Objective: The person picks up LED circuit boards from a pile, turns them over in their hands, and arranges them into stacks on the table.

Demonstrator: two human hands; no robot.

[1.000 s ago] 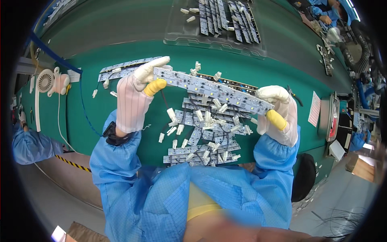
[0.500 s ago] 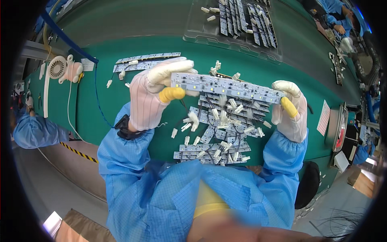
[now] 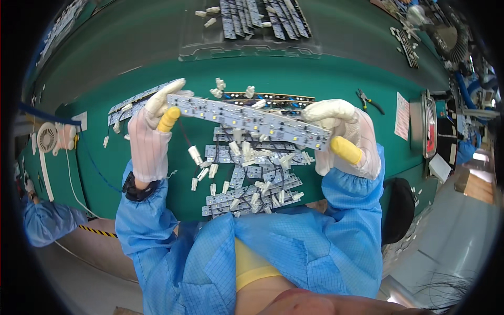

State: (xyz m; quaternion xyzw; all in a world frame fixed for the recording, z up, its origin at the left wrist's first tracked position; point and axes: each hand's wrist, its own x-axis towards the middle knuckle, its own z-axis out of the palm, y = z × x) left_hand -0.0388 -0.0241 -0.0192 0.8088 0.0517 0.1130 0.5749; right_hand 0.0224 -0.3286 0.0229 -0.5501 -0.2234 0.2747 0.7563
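Note:
Between my two gloved hands I hold up a long white LED circuit board strip (image 3: 252, 119), tilted so its right end is lower. My left hand (image 3: 155, 118) pinches the left end, with a yellow-covered thumb on the front. My right hand (image 3: 344, 136) grips the right end in the same way, its thumb also yellow-covered. A wire with a white connector (image 3: 195, 155) hangs below the strip near my left hand. Under the held strip lies a pile of similar LED strips (image 3: 252, 191) with white connectors, on the green mat (image 3: 173, 194).
More strips (image 3: 131, 105) lie beyond my left hand. At the far side stands a clear plastic tray (image 3: 252, 51) with strips. Cutting pliers (image 3: 370, 102) and a printed sheet (image 3: 402, 116) lie at the right. A small fan (image 3: 48, 137) and a co-worker's sleeve (image 3: 50, 220) are at the left.
The view has shifted, so the tray appears farther left. The held strip has tilted more, its right end now lower, and stays in both hands. The pliers have come into sight.

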